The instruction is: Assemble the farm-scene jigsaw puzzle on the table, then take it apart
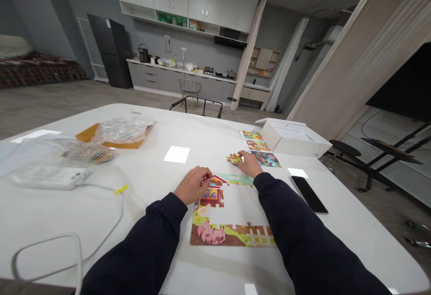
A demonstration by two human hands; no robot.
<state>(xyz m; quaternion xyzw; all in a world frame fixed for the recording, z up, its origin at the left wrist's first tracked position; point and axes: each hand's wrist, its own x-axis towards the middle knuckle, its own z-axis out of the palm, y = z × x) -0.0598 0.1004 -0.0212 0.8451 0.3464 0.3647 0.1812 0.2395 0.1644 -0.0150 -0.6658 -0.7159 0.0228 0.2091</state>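
Two hands at farm jigsaw (232, 236): left hand (192, 185) closed on red piece (204, 180), right hand (247, 164) pinching loose piece (235, 158); three picture cards (259, 147) at 1 o'clock.

Puzzle pic (232, 236): pink pig (208, 233), red barn (212, 194), wht fence (259, 237), grn grass (232, 230); navy slvs (296, 232)

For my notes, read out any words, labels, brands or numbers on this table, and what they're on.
Nothing can be read. A small mark on the white box is too small to read; the farm jigsaw puzzle and the yellow cable tag show no legible text.
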